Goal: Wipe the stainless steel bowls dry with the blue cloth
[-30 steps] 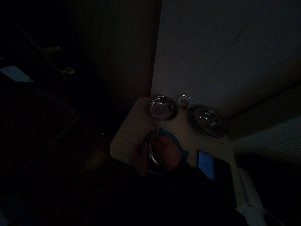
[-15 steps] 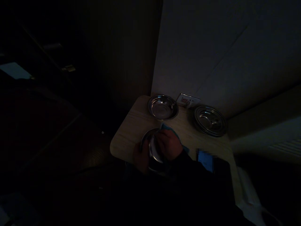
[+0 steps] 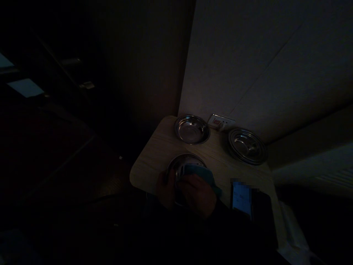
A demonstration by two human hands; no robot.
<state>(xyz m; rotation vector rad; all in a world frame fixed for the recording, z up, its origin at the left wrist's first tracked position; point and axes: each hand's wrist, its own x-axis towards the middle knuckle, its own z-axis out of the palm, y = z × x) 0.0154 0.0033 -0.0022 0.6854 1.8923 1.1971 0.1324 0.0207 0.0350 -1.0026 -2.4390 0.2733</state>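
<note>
The scene is very dark. A round steel plate [image 3: 184, 162] sits at the near edge of a small light wooden table [image 3: 154, 151]. My left hand [image 3: 164, 189] grips the plate's left rim. My right hand [image 3: 199, 193] is closed on a blue cloth [image 3: 204, 175] and presses it onto the plate's near side. Dark sleeves cover both arms.
A steel bowl [image 3: 191, 129] stands at the table's back, and a stack of steel plates [image 3: 246, 145] at the back right. A wall socket [image 3: 220, 121] lies between them. A lit phone screen [image 3: 241, 195] rests at the right. The floor to the left is dark.
My right hand has drawn the blue cloth from the plate's far side toward its near side. My left hand has kept its grip on the rim.
</note>
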